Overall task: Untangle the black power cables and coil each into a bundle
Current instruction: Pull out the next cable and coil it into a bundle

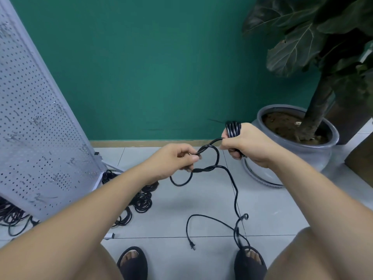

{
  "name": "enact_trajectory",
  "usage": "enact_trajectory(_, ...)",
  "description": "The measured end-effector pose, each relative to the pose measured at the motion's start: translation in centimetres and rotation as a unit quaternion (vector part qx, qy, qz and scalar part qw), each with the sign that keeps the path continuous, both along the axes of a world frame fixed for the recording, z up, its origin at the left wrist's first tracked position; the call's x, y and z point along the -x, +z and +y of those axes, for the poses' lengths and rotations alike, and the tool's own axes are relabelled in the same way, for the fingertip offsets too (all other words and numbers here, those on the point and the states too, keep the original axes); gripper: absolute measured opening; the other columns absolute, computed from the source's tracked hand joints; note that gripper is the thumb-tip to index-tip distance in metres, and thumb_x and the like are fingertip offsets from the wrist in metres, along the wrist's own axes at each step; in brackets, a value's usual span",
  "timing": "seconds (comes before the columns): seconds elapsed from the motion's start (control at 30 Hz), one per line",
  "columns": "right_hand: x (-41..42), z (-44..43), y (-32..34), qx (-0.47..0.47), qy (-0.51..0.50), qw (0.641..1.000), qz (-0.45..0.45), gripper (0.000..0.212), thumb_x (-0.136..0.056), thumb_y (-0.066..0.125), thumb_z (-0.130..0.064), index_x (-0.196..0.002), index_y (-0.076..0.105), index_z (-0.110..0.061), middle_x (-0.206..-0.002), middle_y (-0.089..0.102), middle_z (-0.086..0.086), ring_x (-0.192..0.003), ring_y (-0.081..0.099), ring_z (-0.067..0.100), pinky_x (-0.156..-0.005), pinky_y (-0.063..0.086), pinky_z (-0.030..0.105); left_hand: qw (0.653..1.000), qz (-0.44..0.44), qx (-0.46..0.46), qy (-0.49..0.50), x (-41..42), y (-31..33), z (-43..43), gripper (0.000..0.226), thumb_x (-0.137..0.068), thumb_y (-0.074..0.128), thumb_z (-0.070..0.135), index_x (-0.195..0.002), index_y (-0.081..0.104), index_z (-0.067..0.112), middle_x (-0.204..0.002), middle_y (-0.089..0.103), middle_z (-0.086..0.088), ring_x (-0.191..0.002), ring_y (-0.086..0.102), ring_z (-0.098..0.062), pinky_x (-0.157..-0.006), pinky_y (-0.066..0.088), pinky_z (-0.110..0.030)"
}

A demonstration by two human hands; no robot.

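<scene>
Right hand (248, 144) is clamped around a tight coil of glossy black power cable (233, 129), several turns stacked across the palm, its fingers (235, 153) curled shut on the bundle. Left hand (173, 159) sits just beside it, thumb and fingers pinching the free run of the same cable where it crosses itself in a small loop (210, 156). From that loop the loose black tail (235, 199) drops to the grey tiled floor (177, 209) and snakes towards the two-pin plug (192, 246), which lies between the black slippers (133, 261).

Here's the danger: near the right foot the tail looks snagged in a twist (241, 221). Wind on from here and that twist could tighten into a knot, or the plug could whip up and catch. The crossing at the left hand may also get wound into the coil, leaving it lumpy. And if the right grip slackens, the stacked turns could spring apart.

Finished black coils (142, 201) lie on the floor by the white perforated metal panel (40, 118), well apart from the hands.
</scene>
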State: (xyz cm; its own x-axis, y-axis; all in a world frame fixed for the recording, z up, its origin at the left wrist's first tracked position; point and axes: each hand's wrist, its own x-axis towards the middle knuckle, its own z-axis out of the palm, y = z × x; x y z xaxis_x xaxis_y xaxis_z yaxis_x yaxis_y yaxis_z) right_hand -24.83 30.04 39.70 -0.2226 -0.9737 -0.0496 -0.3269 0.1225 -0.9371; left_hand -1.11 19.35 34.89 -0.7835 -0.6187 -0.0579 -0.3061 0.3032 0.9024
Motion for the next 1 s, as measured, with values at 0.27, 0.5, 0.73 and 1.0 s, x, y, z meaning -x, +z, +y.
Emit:
enact_trajectory(0.27,-1.9,-0.1,-0.3,-0.025,0.052,0.998,-0.015,0.038,-0.081,0.071,0.004,-0.066,0.043,-0.018,-0.062,0.034,0.007,-0.055,0.035,0.023,-0.057,0.026,0.038,0.959,-0.009,0.223,0.177,0.4,0.9,-0.4,0.012,-0.093,0.074,0.027,-0.094,0.064,0.032,-0.075,0.067,0.006,-0.074,0.066,-0.006,-0.074,0.053,-0.035)
enact_trajectory(0.5,-3.2,-0.5,-0.2,-0.017,0.061,0.998,-0.02,0.033,-0.08,0.069,0.007,-0.063,0.052,-0.014,-0.058,0.04,0.009,-0.054,0.036,0.022,-0.053,0.029,0.033,0.994,0.02,0.063,0.082,1.9,0.0,3.4,0.035,-0.092,0.075,0.036,-0.122,0.058,0.035,-0.099,0.076,0.013,-0.094,0.072,-0.004,-0.089,0.057,-0.03)
enact_trajectory(0.73,-2.3,-0.2,0.0,-0.032,0.06,0.997,0.018,0.03,-0.081,0.071,0.006,-0.068,0.05,-0.01,-0.06,0.038,0.008,-0.056,0.036,0.023,-0.053,0.029,0.032,0.995,0.029,0.079,0.061,1.1,0.1,0.9,0.014,-0.102,0.065,0.011,-0.111,0.072,0.019,-0.092,0.082,0.002,-0.083,0.079,-0.016,-0.09,0.063,-0.04)
enact_trajectory(1.0,-1.3,0.4,0.5,-0.059,0.097,0.993,0.019,0.041,-0.081,0.069,0.01,-0.064,0.04,-0.013,-0.065,0.032,0.008,-0.058,0.034,0.023,-0.056,0.026,0.035,0.982,-0.013,0.142,0.124,-1.0,0.9,-4.0,0.011,-0.102,0.068,0.019,-0.102,0.076,0.027,-0.085,0.079,0.005,-0.059,0.063,-0.011,-0.07,0.055,-0.03)
